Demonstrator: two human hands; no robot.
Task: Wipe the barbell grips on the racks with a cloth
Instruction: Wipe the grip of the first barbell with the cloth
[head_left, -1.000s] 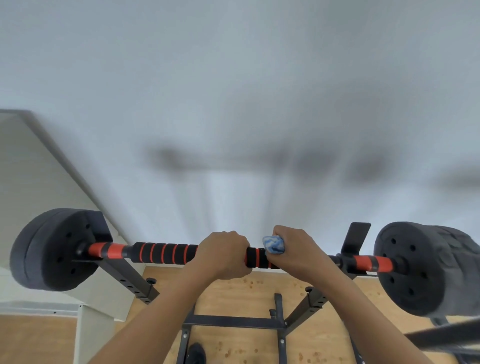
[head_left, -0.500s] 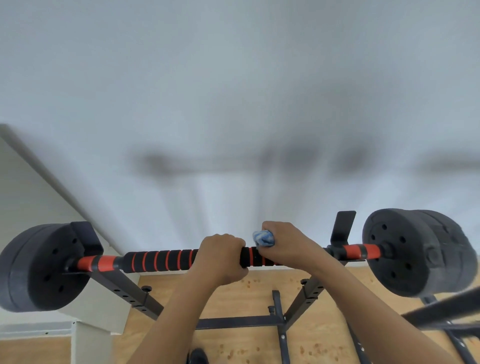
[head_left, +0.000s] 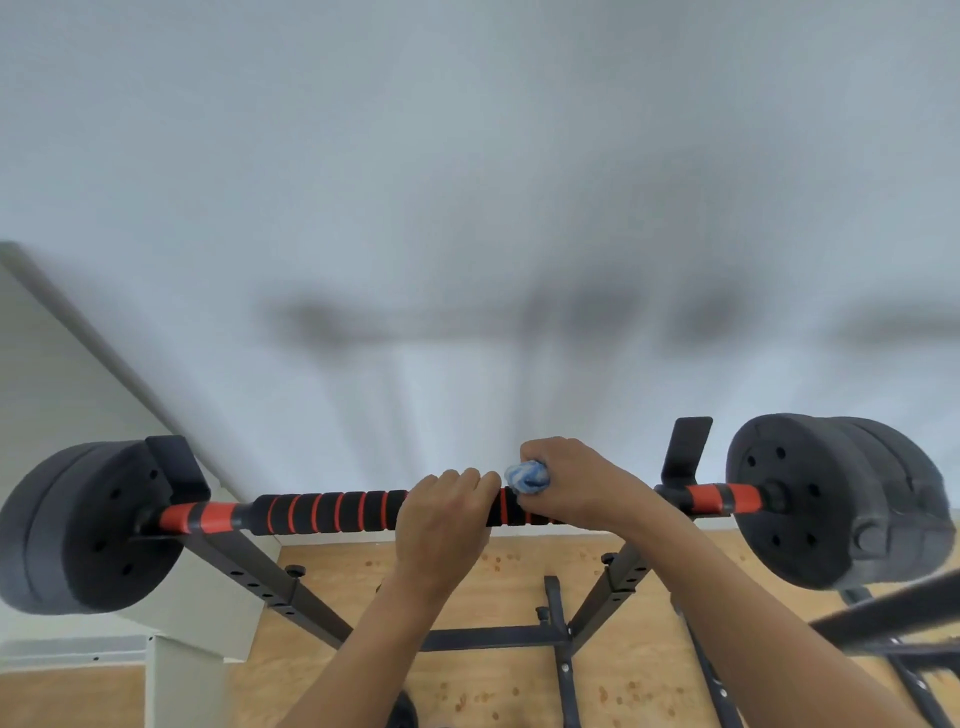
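Now both hands (head_left: 498, 499) gripping barbell (head_left: 327, 512), cloth (head_left: 527, 477)

A black steel rack (head_left: 249, 577) carries the barbell (head_left: 332, 512), whose bar lies level across the two upright cradles (head_left: 683, 449), touching each one just inside the weight plates. The black plates on the left end (head_left: 78, 525) and the right end (head_left: 831, 499) hang outside the uprights. The rack's slanted legs and crossbar (head_left: 493, 636) stand on a light wooden floor (head_left: 644, 670) marked with small reddish spots.
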